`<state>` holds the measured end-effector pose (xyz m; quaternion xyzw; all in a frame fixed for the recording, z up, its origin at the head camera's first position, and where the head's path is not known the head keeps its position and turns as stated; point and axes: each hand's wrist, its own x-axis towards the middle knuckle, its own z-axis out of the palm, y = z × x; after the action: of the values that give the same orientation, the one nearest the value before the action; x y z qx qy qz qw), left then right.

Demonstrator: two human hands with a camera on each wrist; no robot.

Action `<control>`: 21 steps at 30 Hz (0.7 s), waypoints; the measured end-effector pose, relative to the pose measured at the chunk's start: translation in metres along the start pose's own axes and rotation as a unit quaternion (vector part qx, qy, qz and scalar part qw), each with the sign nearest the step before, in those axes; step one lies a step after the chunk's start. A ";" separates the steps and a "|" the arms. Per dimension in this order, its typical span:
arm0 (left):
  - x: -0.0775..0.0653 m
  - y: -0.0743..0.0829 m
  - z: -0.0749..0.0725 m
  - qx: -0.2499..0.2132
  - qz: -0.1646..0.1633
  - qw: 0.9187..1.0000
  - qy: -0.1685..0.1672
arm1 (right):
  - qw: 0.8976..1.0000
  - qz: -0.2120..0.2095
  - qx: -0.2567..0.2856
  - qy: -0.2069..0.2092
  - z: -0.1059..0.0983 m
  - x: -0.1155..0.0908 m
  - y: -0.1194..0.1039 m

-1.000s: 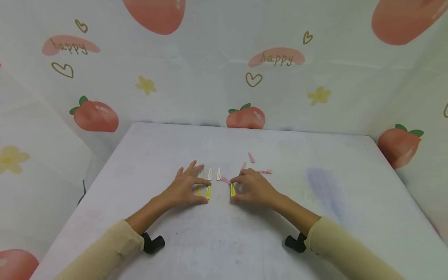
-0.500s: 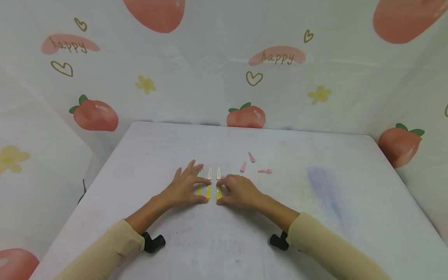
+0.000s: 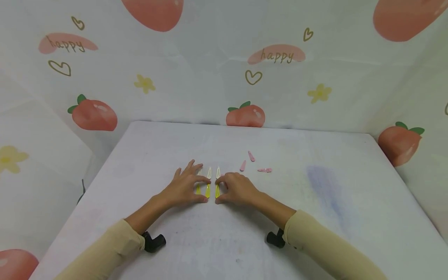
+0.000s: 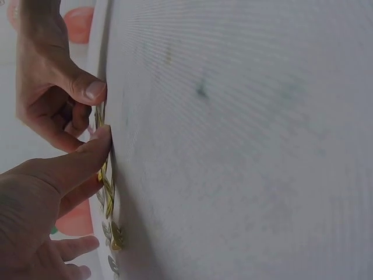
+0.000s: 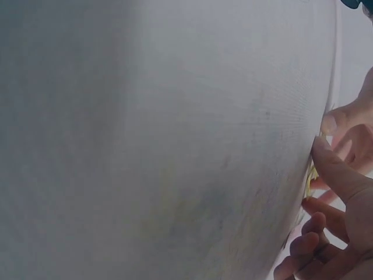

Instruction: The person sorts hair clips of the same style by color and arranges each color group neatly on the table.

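Note:
My left hand [image 3: 183,188] rests on the table with thumb and index finger at the two ends of a yellow snap hair clip [image 3: 208,191], pinching it. Facing it, my right hand [image 3: 239,188] pinches another yellow hair clip [image 3: 217,191] the same way; a narrow gap separates the two clips. Just beyond them lie two white hair clips [image 3: 209,172], one above each yellow clip. Under the left hand's spread fingers a third yellow clip [image 3: 198,189] partly shows, with a white clip mostly hidden above it. Both wrist views show the fingertips close together at table level.
Three pink hair clips [image 3: 243,165] lie scattered beyond the right hand. The white table [image 3: 308,245] reaches back to a fabric backdrop [image 3: 196,93] printed with peaches. A black device [image 3: 154,243] sits at each sleeve cuff.
My right hand has moved left with its yellow clip, bringing it in line below a white clip. A pink clip beside it is now hidden. The left hand stays in place.

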<state>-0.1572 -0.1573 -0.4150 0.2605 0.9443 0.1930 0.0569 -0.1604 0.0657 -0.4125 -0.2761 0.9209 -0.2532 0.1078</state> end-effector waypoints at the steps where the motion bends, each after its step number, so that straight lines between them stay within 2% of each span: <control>1: 0.000 0.000 0.000 0.000 0.001 1.000 0.000 | 1.000 0.001 0.003 0.000 0.000 0.000 0.000; 21: 0.000 -0.002 0.001 -0.017 -0.005 1.000 -0.004 | 0.999 -0.016 -0.020 0.027 0.002 -0.001 0.002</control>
<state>-0.1577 -0.1584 -0.4168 0.2557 0.9419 0.2076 0.0655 -0.1602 0.0668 -0.4150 -0.2860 0.9238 -0.2440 0.0729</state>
